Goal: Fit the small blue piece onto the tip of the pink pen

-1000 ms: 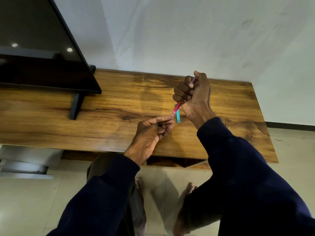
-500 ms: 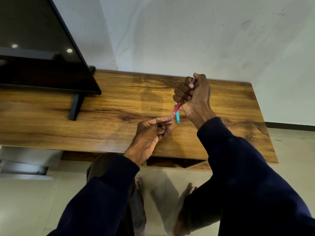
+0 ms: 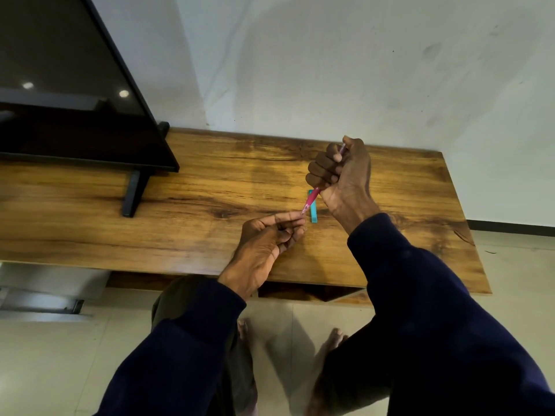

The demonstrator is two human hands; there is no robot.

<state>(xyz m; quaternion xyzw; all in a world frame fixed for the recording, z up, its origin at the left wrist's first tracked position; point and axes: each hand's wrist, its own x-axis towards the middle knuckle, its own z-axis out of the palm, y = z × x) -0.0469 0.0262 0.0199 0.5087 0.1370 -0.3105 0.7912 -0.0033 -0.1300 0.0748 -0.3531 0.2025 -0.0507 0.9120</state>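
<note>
Nothing has shifted since before. My right hand (image 3: 342,172) fists the pink pen (image 3: 310,200); left hand (image 3: 270,235) fingertips pinch at its tip, above the blue cap (image 3: 313,213) on the wooden table (image 3: 180,229).

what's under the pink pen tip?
A small teal piece lies on the wooden table, just beneath the pink pen that the right hand grips. The pen covers its upper part; the left hand pinches at the tip, hiding what it holds.
</note>
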